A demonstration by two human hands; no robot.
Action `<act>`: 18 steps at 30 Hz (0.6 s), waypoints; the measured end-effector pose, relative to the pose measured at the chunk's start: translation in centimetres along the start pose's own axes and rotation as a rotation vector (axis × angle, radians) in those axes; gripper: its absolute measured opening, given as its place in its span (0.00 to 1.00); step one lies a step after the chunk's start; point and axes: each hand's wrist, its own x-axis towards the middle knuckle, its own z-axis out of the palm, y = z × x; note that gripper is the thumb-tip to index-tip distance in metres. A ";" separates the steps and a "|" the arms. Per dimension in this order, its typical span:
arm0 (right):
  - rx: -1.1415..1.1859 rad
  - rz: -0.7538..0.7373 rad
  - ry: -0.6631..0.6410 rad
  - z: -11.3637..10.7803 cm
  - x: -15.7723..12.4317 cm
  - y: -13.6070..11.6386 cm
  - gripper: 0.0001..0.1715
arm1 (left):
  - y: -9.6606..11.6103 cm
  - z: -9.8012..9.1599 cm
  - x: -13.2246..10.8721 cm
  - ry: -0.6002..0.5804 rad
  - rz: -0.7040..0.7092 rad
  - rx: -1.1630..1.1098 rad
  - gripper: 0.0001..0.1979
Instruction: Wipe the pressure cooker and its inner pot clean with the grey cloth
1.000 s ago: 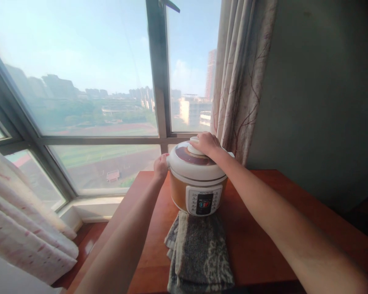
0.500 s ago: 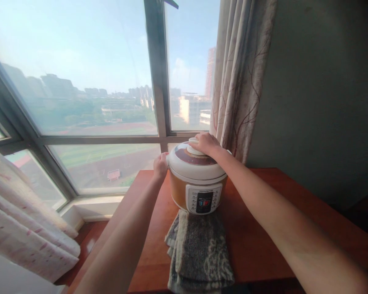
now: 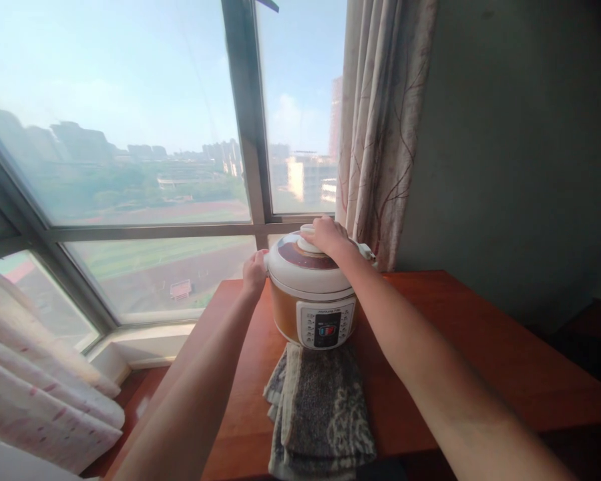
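A white and gold electric pressure cooker (image 3: 285, 310) stands on the wooden table, its button panel facing me. My left hand (image 3: 255, 270) is closed round the handle on the cooker's left side. On top, my right hand (image 3: 328, 235) grips the white knob (image 3: 308, 246) of the lid (image 3: 305, 277), fingers curled over it. The lid sits on the body. Part of the cooker's right side is hidden behind my right forearm. A folded grey towel (image 3: 320, 407) with a pale pattern lies right in front of the cooker.
The reddish-brown table (image 3: 445, 341) reaches the dark wall at the right. Large windows (image 3: 145, 120) rise behind and to the left. One curtain (image 3: 380, 127) hangs behind the table, another (image 3: 40, 374) at the lower left.
The whole view has shifted slightly, so the cooker and table appear a little further left. More shows at the lid's right rear edge. Both hands keep their holds.
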 end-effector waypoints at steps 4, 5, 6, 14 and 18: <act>0.037 0.020 0.007 0.1 0.0 -0.2 0.28 | 0.0 0.0 0.0 0.002 0.010 0.001 0.19; 0.049 0.019 0.012 0.1 0.0 -0.2 0.28 | 0.1 0.0 0.0 -0.001 0.011 -0.001 0.19; 0.065 0.015 0.018 0.2 0.0 -0.1 0.27 | 0.1 0.0 -0.1 -0.005 0.010 -0.003 0.19; 0.364 -0.076 0.107 0.7 0.0 2.5 0.29 | 0.5 -0.1 -0.4 -0.015 -0.023 -0.028 0.17; 0.586 0.012 0.244 0.9 -1.6 6.3 0.24 | 0.1 -0.5 -1.1 0.000 -0.071 -0.087 0.19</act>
